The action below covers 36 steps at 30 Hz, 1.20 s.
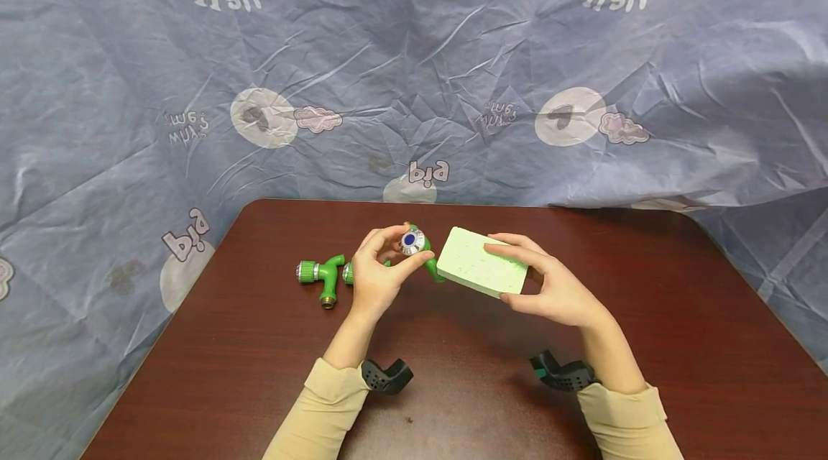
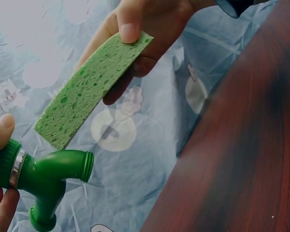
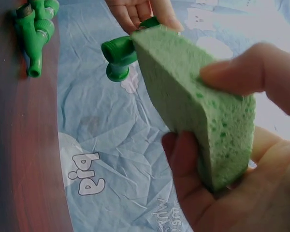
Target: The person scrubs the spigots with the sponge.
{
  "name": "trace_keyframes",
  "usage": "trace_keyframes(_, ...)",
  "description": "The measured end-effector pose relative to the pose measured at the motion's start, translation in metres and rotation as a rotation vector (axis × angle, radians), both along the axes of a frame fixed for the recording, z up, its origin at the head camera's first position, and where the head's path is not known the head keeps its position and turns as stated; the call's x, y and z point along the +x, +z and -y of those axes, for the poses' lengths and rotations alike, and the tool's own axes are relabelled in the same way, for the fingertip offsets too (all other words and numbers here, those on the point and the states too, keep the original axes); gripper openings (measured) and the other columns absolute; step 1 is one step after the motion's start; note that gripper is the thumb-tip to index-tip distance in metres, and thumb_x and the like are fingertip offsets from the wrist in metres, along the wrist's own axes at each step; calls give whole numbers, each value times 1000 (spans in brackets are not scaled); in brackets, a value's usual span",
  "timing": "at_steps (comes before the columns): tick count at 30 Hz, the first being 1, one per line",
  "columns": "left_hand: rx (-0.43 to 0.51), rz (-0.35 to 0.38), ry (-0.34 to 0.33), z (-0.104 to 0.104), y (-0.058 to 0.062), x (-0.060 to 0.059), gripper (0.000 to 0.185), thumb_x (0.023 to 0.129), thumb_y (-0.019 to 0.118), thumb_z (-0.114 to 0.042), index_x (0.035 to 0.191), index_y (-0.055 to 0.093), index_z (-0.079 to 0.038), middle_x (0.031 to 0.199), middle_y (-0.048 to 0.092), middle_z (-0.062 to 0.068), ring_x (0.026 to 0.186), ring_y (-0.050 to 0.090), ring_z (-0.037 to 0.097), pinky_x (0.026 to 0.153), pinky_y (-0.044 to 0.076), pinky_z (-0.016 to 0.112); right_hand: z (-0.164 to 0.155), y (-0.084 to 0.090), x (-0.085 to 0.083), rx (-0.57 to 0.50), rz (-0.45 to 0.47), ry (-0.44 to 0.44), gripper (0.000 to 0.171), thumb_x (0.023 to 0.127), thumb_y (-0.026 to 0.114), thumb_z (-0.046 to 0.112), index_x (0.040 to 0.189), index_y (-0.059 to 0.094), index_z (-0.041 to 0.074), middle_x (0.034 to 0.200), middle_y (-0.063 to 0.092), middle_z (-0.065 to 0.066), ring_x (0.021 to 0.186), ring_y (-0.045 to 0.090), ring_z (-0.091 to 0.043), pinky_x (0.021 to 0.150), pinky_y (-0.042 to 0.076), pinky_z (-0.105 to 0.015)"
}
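Dark wood table (image 1: 259,374), blue printed cloth (image 1: 129,86) behind. From the head view, your left hand (image 1: 378,277) pinches a green tap (image 1: 417,248) by its blue-capped knob, your right hand (image 1: 550,287) grips one sponge (image 1: 481,271) — its left end touching the tap.

Left wrist: the tap (image 2: 46,176) hangs by fingertips alone; a hard wipe could twist it loose.

Right wrist: at least one spare tap (image 3: 35,31) lies far left — the pile may hide another.
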State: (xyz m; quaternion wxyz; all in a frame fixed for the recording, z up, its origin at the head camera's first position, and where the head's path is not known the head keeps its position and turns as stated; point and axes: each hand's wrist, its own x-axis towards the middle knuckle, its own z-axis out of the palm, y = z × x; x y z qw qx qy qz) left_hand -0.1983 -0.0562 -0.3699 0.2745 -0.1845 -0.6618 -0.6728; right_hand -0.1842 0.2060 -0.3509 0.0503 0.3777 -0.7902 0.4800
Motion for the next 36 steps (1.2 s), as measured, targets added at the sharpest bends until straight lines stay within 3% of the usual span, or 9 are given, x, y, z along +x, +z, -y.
trace_keyframes(4, 9, -21, -56, -1, -10, -6, 46, 63, 84, 4, 106, 66, 7, 91, 61, 15, 76, 57, 15, 69, 55, 29, 0, 1, -1, -81, 16, -52, 67, 71, 70, -14, 133, 51, 2, 141, 37, -10, 111, 47, -18, 76, 49, -20)
trace_keyframes(11, 13, -21, -130, -1, -10, -6, 48, 64, 83, 3, 108, 64, 8, 96, 66, 14, 79, 63, 18, 74, 55, 36, 8, 2, 0, -171, 14, -44, 68, 69, 69, -17, 132, 49, -3, 142, 36, -13, 112, 46, -21, 75, 50, -21)
trace_keyframes(18, -15, 26, -156, 2, 5, 5, 46, 65, 78, 14, 109, 63, 10, 105, 64, 23, 88, 64, 31, 80, 53, 44, 15, 5, 4, -165, -44, -76, 66, 65, 68, -21, 128, 51, -8, 137, 39, -20, 114, 45, -18, 78, 44, -18)
trace_keyframes(21, -44, 19, -173, 3, 13, 11, 44, 67, 76, 16, 109, 61, 14, 107, 62, 27, 91, 61, 37, 83, 52, 40, 20, 12, 9, -167, -66, -71, 64, 64, 67, -21, 125, 51, -11, 135, 40, -26, 116, 43, -18, 79, 42, -18)
trace_keyframes(27, -119, 19, -169, 5, 17, 13, 43, 69, 76, 12, 110, 63, 12, 109, 63, 24, 95, 60, 26, 81, 47, 22, 17, 7, 6, -157, -55, -67, 65, 65, 67, -20, 127, 52, -8, 135, 41, -21, 116, 43, -18, 79, 42, -18)
trace_keyframes(36, -42, 95, -223, 5, 17, 12, 47, 69, 73, 17, 114, 57, 16, 111, 61, 29, 97, 60, 32, 85, 49, 50, 11, -3, -1, -168, -43, -59, 67, 64, 69, -19, 128, 52, -7, 138, 39, -20, 119, 41, -21, 80, 42, -19)
